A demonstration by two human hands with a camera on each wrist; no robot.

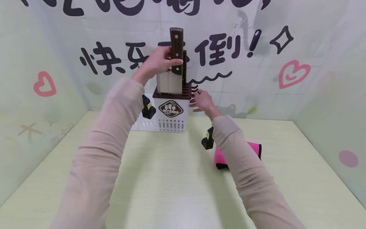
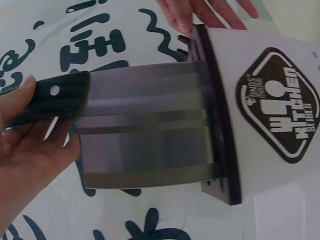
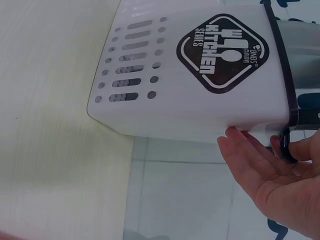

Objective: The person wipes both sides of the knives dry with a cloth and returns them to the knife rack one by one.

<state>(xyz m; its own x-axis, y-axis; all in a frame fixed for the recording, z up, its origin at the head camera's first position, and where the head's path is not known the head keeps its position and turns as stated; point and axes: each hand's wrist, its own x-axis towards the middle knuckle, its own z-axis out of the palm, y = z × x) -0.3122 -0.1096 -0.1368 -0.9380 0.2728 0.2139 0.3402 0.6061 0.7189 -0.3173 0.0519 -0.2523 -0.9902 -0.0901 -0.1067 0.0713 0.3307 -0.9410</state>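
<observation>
In the head view, a white knife holder (image 1: 156,116) with a dark slotted top stands at the back of the table. My left hand (image 1: 158,62) grips the dark riveted handle of a cleaver (image 1: 168,83). The broad blade points down, its lower end at the slots; how deep it sits is hidden. Behind it rises another dark handle (image 1: 184,62). At the holder's right side is my right hand (image 1: 203,101). The right wrist view has its thumb and a finger pinching a dark hook (image 3: 286,145) near the rim, the other fingers stretched along the side wall.
A pink roll with black edging (image 1: 253,149) lies on the table (image 1: 171,184), partly behind the right sleeve. Beside the holder's left is a white perforated part (image 1: 138,125). A printed wall sheet (image 1: 243,92) stands close behind the holder.
</observation>
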